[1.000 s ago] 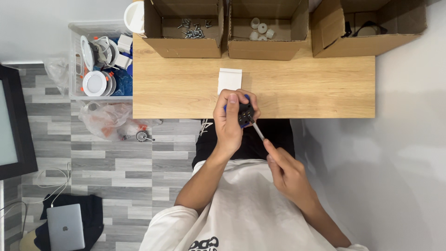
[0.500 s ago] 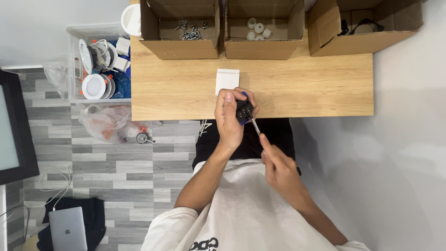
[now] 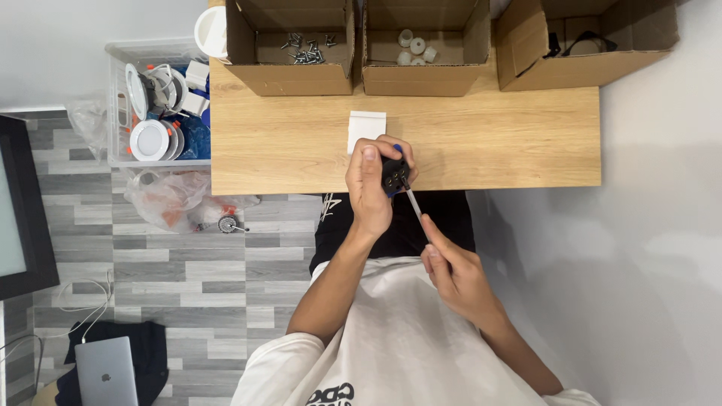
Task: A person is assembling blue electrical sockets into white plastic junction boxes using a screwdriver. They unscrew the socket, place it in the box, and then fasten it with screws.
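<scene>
Gripping a small black part (image 3: 394, 174) over the near edge of the wooden table (image 3: 301, 150), the left hand (image 3: 370, 188) has its fingers curled shut around that part, thumb laid along its left side. A touch of blue shows at the far end of the part, under the fingertips. The right hand (image 3: 451, 271) sits nearer the body and to the right, fingers closed on a thin screwdriver (image 3: 414, 204) whose metal shaft slants up and left until its tip meets the black part.

Just beyond the left hand, a small white rectangular piece (image 3: 366, 128) lies flat on the table. Along the far edge stand three open cardboard boxes: the left box (image 3: 289, 79) holds loose screws (image 3: 304, 49), the middle box (image 3: 421, 79) holds small white round pieces (image 3: 416, 46), and the right box (image 3: 594, 68) holds dark items too small to make out.

Left of the table, a clear plastic bin (image 3: 116, 105) contains round white light fittings (image 3: 149, 139). A crumpled plastic bag (image 3: 169, 199) lies on the grey floor below it, and a laptop (image 3: 105, 372) rests at the near left corner.
</scene>
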